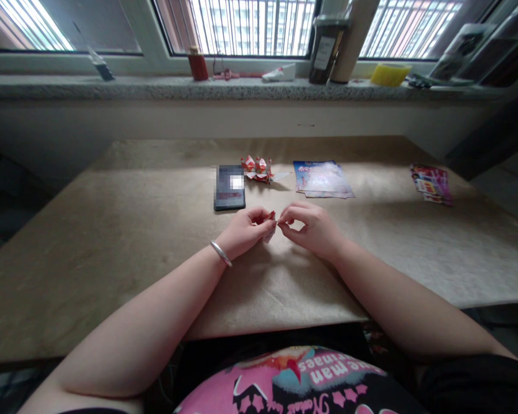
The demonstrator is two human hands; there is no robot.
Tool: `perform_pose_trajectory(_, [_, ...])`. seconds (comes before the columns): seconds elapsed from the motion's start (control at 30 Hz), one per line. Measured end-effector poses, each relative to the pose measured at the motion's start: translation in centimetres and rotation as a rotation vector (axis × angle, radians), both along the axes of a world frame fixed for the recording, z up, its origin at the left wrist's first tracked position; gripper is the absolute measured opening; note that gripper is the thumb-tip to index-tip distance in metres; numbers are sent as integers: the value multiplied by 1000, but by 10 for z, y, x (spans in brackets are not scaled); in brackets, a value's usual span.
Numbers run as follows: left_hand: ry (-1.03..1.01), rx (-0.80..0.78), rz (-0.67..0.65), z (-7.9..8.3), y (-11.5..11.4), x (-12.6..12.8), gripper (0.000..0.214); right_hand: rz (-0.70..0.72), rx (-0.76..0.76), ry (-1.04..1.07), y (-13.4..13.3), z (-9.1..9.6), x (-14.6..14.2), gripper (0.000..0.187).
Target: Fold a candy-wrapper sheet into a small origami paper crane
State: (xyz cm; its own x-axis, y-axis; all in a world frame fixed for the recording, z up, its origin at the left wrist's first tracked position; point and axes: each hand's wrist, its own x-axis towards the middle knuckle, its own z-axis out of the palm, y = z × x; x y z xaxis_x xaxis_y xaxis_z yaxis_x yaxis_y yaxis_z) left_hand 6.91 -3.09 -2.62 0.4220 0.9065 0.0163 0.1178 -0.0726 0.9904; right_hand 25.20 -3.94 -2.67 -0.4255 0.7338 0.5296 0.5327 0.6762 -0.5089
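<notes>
Between the thumb and fingers of my left hand (247,231) is a small pale paper piece (268,234) with a bit of red at its top. A silver bangle (221,253) circles that wrist. My right hand (308,227) pinches at the piece's right edge, thumb and forefinger tips together; whatever sits between those tips is too small to make out. Just beyond the hands stands a red and white folded paper model (259,168). A dark phone or tablet (229,188), partly blurred, lies to its left.
Blue printed sheets (323,177) lie stacked behind my right hand. Colourful packets or cards (431,184) rest at the table's (112,230) far right. Along the granite windowsill (147,86) stand a red bottle (197,64), a dark container (326,52) and a yellow tape roll (389,75).
</notes>
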Motion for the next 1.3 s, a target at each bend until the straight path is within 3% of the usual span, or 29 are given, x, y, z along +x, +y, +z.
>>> perform_pose_trajectory(0.3, [-16,-26,29,-2,2,0,32,-53,36,-55,0,-4,-1,8])
perform_pose_trajectory(0.53, [-66,-70,55,-2,1,2,34,-112,153,-158,-4,2,-5,11])
perform_pose_trajectory(1.1, [-97,-70,44,-2,1,3,38,-229,155,-111,-8,3,-8,6])
perform_pose_trajectory(1.3, [-8,-86,23,0,0,2,38,-226,389,-274,-4,3,-5,15])
